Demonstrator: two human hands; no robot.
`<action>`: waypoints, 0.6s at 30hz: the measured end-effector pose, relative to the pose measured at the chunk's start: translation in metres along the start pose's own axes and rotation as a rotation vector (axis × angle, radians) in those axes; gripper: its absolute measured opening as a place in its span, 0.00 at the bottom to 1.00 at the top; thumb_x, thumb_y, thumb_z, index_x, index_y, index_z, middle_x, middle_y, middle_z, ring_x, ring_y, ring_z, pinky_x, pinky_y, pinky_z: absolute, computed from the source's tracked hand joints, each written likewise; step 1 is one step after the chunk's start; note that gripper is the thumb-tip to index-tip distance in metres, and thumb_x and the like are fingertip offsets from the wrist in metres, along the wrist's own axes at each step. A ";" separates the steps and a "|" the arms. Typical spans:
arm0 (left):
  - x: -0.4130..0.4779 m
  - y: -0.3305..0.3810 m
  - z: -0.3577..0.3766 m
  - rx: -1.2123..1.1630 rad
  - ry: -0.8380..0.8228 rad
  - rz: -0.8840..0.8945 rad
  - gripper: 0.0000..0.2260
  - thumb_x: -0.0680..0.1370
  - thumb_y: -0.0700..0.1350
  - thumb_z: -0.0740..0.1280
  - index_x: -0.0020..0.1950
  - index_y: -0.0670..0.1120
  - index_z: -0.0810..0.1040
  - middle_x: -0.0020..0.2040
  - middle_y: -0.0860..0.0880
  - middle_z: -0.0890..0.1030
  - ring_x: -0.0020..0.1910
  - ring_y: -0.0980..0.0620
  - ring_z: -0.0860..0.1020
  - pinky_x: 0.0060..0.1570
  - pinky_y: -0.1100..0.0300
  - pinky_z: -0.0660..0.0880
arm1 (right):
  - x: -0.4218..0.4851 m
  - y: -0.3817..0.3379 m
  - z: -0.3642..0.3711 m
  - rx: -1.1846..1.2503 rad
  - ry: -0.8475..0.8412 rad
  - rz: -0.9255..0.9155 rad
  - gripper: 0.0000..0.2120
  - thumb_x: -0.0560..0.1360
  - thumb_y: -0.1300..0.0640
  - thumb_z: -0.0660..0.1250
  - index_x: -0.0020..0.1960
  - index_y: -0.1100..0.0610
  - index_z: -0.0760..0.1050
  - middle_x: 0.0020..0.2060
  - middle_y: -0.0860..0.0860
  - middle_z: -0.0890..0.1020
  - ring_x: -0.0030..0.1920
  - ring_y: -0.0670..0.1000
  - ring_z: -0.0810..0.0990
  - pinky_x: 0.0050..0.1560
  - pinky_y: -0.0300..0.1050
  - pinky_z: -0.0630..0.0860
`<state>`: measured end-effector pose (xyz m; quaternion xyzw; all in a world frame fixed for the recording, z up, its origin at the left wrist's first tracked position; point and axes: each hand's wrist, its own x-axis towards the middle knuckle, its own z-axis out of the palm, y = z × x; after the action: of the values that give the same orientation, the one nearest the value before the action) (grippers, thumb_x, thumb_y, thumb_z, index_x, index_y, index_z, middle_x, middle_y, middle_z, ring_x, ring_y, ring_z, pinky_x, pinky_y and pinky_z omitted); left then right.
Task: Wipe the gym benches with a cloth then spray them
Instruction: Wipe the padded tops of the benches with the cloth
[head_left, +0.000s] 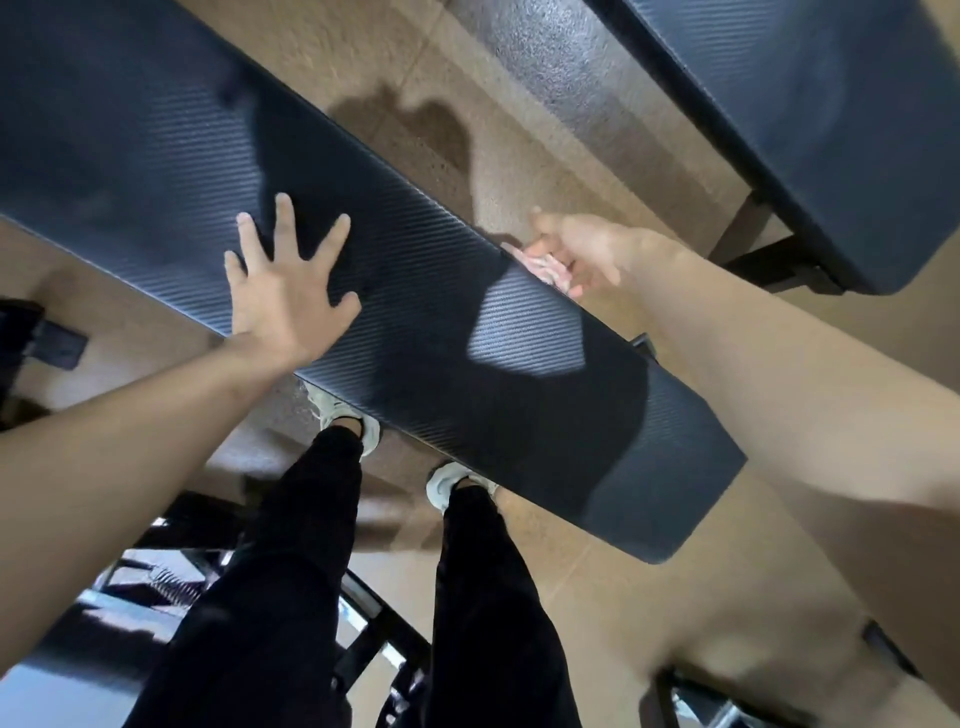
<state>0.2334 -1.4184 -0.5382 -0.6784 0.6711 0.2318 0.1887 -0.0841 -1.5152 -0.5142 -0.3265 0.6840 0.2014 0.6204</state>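
Bench (415, 291) pad: dark, ribbed, partly shadowed.

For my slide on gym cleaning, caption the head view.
Left hand spread flat on the black bench pad while the right hand runs a pinkish cloth along its far edge.

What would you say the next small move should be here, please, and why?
Probably draw the cloth along the far edge of the near bench. The right hand already holds it bunched against that edge, and the left hand lies flat, fingers spread, on the pad, seemingly steadying it.
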 end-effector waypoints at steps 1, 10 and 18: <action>0.000 -0.002 0.000 0.014 -0.011 0.014 0.36 0.79 0.62 0.63 0.83 0.61 0.50 0.84 0.40 0.45 0.78 0.26 0.50 0.73 0.29 0.58 | 0.000 -0.008 0.000 -0.001 -0.009 0.004 0.28 0.82 0.34 0.49 0.56 0.52 0.80 0.64 0.53 0.72 0.48 0.52 0.75 0.66 0.54 0.74; -0.001 -0.021 -0.014 0.076 -0.074 0.107 0.36 0.79 0.65 0.58 0.83 0.61 0.47 0.84 0.45 0.44 0.79 0.32 0.52 0.71 0.37 0.65 | 0.011 -0.077 0.014 0.081 -0.084 0.028 0.39 0.79 0.29 0.45 0.67 0.57 0.76 0.53 0.54 0.76 0.53 0.54 0.71 0.58 0.52 0.70; 0.005 -0.030 -0.032 0.069 -0.158 0.178 0.36 0.79 0.66 0.58 0.83 0.61 0.48 0.84 0.47 0.45 0.79 0.35 0.53 0.68 0.41 0.69 | 0.027 -0.141 0.037 0.161 -0.056 -0.070 0.39 0.80 0.31 0.47 0.64 0.62 0.78 0.44 0.53 0.75 0.42 0.51 0.70 0.48 0.49 0.66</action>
<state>0.2655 -1.4398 -0.5160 -0.5888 0.7194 0.2771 0.2428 0.0402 -1.5943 -0.5280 -0.2934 0.6687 0.1331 0.6701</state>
